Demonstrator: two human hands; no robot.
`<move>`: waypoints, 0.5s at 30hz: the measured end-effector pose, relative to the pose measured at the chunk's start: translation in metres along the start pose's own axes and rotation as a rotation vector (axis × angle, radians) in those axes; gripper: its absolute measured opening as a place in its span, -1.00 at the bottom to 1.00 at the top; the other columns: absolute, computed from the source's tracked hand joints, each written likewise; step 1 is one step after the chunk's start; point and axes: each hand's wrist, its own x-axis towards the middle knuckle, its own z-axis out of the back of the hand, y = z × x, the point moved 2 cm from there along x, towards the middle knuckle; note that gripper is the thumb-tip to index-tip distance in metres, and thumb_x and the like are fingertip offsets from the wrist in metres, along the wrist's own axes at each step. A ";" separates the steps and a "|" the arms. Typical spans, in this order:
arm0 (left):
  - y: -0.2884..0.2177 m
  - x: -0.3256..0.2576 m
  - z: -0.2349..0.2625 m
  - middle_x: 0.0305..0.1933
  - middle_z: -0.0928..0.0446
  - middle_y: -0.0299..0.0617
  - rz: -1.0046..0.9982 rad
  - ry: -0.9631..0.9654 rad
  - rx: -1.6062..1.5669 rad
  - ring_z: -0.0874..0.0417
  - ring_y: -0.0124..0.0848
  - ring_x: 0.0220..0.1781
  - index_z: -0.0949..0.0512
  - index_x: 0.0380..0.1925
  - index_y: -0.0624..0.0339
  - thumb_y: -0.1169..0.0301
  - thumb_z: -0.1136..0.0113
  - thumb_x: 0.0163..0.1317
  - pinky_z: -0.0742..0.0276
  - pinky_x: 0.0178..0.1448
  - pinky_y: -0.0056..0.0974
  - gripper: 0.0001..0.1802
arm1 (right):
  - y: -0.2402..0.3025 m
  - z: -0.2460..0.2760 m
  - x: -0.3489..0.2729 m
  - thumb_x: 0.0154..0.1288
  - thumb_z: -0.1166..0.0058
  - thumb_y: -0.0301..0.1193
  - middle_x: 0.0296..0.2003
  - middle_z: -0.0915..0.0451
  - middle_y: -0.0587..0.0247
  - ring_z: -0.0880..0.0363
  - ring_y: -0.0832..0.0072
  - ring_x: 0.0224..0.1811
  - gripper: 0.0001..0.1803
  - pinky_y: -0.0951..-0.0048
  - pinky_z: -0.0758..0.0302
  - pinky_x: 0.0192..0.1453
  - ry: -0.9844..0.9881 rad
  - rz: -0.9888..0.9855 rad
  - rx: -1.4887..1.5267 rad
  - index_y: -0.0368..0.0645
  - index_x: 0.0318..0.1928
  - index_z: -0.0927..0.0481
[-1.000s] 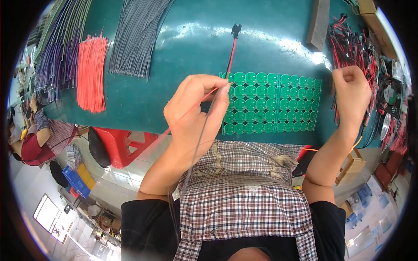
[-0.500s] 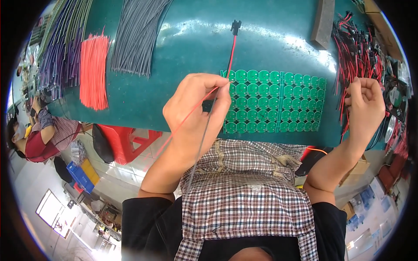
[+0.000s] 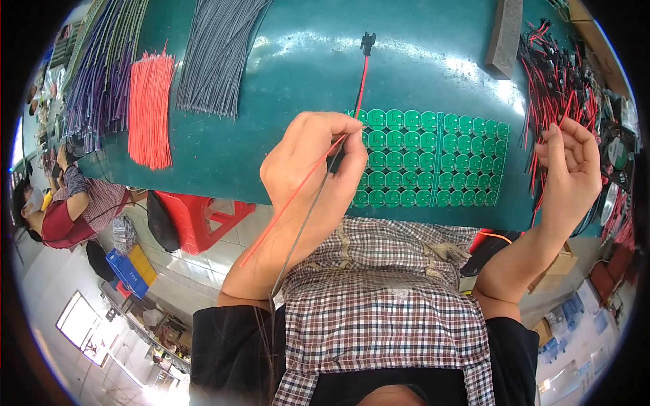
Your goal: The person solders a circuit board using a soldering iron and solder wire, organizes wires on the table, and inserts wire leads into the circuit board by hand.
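My left hand [image 3: 308, 159] is closed in a pinch above the near edge of the green table. Thumb and forefinger grip a red-and-black lead [image 3: 362, 84], whose black plug [image 3: 367, 44] points away from me. A loose red wire [image 3: 288, 201] and a grey wire [image 3: 302, 233] run from the same pinch back over my wrist and forearm. At the right, my right hand [image 3: 572, 166] is closed beside a heap of red-and-black leads [image 3: 552, 74]. A red wire [image 3: 567, 105] rises from its fingertips. Panels of round green circuit boards [image 3: 409, 160] lie between my hands.
Bundles of red wires [image 3: 150, 111], grey wires [image 3: 220, 61] and purple wires [image 3: 108, 74] lie at the left. A grey metal bar [image 3: 504, 40] rests at the far right. Beyond the table's left end are a red stool [image 3: 196, 223] and another person [image 3: 64, 210].
My left hand has shifted slightly right with the wires, and their trailing ends lie differently over my forearm. A red wire now shows above my right fingertips.
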 end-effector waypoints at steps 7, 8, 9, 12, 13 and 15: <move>-0.007 0.008 -0.002 -0.35 -0.67 -0.21 0.061 -0.041 -0.012 -0.74 -0.43 -0.40 -0.57 -0.34 0.24 0.61 -0.40 0.05 -0.65 -0.34 -0.37 -0.80 | -0.009 -0.019 -0.002 0.40 -0.10 -0.61 -0.17 -0.71 0.09 -0.72 0.50 -0.21 -0.87 0.62 -0.58 -0.25 0.084 0.002 0.223 -0.41 -0.09 -0.57; -0.008 0.010 -0.002 -0.35 -0.67 -0.23 0.069 -0.027 0.010 -0.74 -0.44 -0.40 -0.57 -0.35 0.23 0.60 -0.40 0.05 -0.65 -0.34 -0.37 -0.80 | -0.014 -0.022 -0.001 0.38 -0.13 -0.60 -0.18 -0.71 0.13 -0.71 0.54 -0.24 -0.89 0.62 -0.57 -0.28 0.104 -0.038 0.262 -0.40 -0.13 -0.59; -0.008 0.011 -0.001 -0.35 -0.67 -0.26 0.047 -0.005 0.047 -0.74 -0.46 -0.39 -0.56 -0.37 0.20 0.60 -0.41 0.04 -0.64 -0.35 -0.39 -0.80 | -0.016 -0.025 0.000 0.37 -0.15 -0.59 -0.19 -0.71 0.15 -0.69 0.58 -0.29 -0.89 0.62 -0.56 -0.30 0.107 -0.096 0.215 -0.39 -0.15 -0.60; -0.010 0.014 0.002 -0.36 -0.67 -0.27 0.058 0.023 0.076 -0.74 -0.46 -0.40 -0.56 -0.38 0.20 0.60 -0.41 0.03 -0.64 -0.35 -0.39 -0.79 | -0.027 -0.028 0.002 0.32 -0.21 -0.58 -0.25 -0.70 0.20 -0.60 0.69 -0.40 -0.88 0.66 -0.51 -0.35 0.065 -0.123 0.208 -0.37 -0.17 -0.61; -0.009 0.015 0.003 -0.36 -0.67 -0.28 0.042 0.031 0.096 -0.73 -0.46 -0.41 -0.56 -0.36 0.18 0.59 -0.42 0.02 -0.62 -0.36 -0.38 -0.78 | -0.026 -0.029 0.002 0.31 -0.22 -0.59 -0.27 -0.69 0.21 -0.58 0.70 -0.41 -0.89 0.68 -0.50 -0.37 0.056 -0.116 0.250 -0.37 -0.18 -0.61; -0.011 0.015 0.005 -0.35 -0.67 -0.28 0.047 0.055 0.124 -0.73 -0.45 -0.41 -0.57 -0.34 0.18 0.58 -0.42 0.02 -0.61 -0.36 -0.36 -0.77 | -0.022 -0.028 0.002 0.30 -0.22 -0.60 -0.28 -0.69 0.22 -0.58 0.69 -0.40 -0.89 0.68 -0.50 -0.37 0.077 -0.111 0.295 -0.36 -0.19 -0.61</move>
